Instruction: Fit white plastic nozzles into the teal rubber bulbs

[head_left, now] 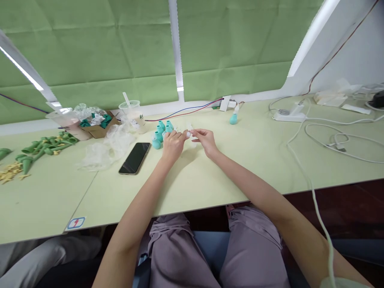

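Observation:
Over the middle of the table, my left hand [174,143] and my right hand [205,141] meet at a small whitish, translucent piece [188,134]. Fingers of both hands close on it; its exact kind is too small to make out. Just left of my left hand stand several turquoise bulb-shaped bottles [156,142] with open necks, partly hidden by that hand. More clear pieces lie behind and below my fingertips. Farther back on the right, one turquoise bulb [233,118] stands upright with a whitish tip on top.
A black phone [135,158] lies left of my arms, beside crumpled plastic bags [103,150]. Drink cups [134,116] and a cardboard box [100,130] stand behind it. Green cone-shaped parts [45,146] lie far left. A power strip [289,116] and white cables [330,132] occupy the right.

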The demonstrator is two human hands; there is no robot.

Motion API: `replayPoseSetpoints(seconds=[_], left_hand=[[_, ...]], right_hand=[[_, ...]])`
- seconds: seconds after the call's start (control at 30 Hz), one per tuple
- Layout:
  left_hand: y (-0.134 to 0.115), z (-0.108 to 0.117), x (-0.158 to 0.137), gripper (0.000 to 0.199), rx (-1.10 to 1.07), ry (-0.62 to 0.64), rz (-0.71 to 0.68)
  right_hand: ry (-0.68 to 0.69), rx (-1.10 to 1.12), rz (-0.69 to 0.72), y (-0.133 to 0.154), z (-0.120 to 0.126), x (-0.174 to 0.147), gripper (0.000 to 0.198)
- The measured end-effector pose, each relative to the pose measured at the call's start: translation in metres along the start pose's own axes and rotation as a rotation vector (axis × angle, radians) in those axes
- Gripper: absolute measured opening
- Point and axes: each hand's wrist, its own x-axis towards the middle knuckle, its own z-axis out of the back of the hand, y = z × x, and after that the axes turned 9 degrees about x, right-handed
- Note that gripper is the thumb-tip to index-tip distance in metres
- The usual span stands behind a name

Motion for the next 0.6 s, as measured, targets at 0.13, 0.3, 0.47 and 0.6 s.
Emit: replayPoseSetpoints(seconds=[0.13, 0.3, 0.47, 0.6], left_hand=[[0.011, 0.001, 0.003, 0.037, -0.019, -0.002, 0.01], [0.028, -0.001, 0.008, 0.03, -0.032, 0.053, 0.037], [0.026, 0.004, 0.01, 0.017, -0.071, 0.082, 0.034], [0.024, 0.004, 0.009, 0.015, -0.063, 0.097, 0.013]], right_hand=[[-0.094, -0.054, 0.093, 0.003, 0.003, 0.01, 0.035], [-0.05, -0.356, 0.143, 0.006, 0.016, 0.036, 0.027], [0.202, -0.949, 0.234, -0.002, 0.012, 0.049, 0.011], [0.36, -1.249, 0.253, -0.009, -0.004, 0.052, 0.012]])
